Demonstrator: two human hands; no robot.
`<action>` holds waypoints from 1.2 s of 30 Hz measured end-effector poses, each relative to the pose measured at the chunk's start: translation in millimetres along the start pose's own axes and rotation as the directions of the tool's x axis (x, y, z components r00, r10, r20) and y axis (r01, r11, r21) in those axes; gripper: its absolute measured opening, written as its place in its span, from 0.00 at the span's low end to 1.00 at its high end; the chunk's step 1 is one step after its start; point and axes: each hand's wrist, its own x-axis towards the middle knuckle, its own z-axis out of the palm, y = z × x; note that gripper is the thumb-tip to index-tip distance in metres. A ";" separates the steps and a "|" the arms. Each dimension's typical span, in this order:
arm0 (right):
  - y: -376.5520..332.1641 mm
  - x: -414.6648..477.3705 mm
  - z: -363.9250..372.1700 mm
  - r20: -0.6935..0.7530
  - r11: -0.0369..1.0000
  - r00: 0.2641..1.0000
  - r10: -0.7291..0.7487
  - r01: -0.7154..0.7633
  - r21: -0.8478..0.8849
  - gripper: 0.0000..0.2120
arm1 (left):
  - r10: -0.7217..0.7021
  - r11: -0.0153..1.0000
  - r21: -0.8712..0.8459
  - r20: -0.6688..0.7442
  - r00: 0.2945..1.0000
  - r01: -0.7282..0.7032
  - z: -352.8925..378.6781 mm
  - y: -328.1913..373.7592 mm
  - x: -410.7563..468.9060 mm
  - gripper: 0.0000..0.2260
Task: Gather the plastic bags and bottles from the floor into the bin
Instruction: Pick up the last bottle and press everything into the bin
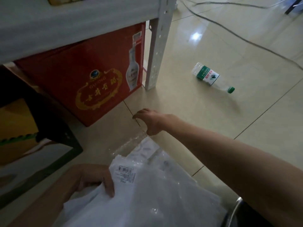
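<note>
My left hand (93,176) grips a bundle of white and clear plastic bags (144,190) at the bottom of the view; one bag carries a barcode label. My right hand (150,121) reaches forward just above the floor, fingers curled down, pinching the top edge of a clear plastic bag (131,144) that hangs from it. A clear plastic bottle (211,77) with a green label and green cap lies on its side on the tiles, to the right of and beyond my right hand. A dark rounded rim, possibly the bin (237,208), shows at the bottom right.
A red printed carton (78,74) sits under a grey metal shelf, beside the shelf leg (155,51). A dark box with a yellow panel (24,128) stands at the left. Grey cables (246,40) cross the beige tiled floor at the back.
</note>
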 end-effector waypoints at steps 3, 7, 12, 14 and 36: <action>-6.6 3.7 17.3 0.124 0.998 0.992 0.022 -0.029 0.056 0.27 | -0.029 0.999 -0.026 -0.014 0.999 0.029 -9.3 -7.7 11.4 0.31; 18.3 -12.1 3.2 -0.049 0.968 0.986 0.159 -0.146 0.204 0.26 | 0.073 0.979 -0.192 0.020 0.997 -0.068 -23.0 -5.5 22.4 0.18; 77.7 -64.7 -77.6 -0.294 0.801 0.818 0.495 -0.298 0.520 0.27 | 0.311 0.852 -0.381 -0.182 0.933 -0.359 -39.3 23.0 14.9 0.28; 80.6 -95.4 -97.9 -0.337 0.799 0.804 0.489 -0.260 0.542 0.33 | 0.386 0.795 -0.378 -0.287 0.877 -0.474 -41.3 44.7 10.4 0.32; 58.1 -126.5 -22.4 0.044 0.672 0.991 0.128 -0.119 0.731 0.36 | 0.303 0.349 -0.423 -0.794 0.528 -0.836 39.0 125.1 83.4 0.26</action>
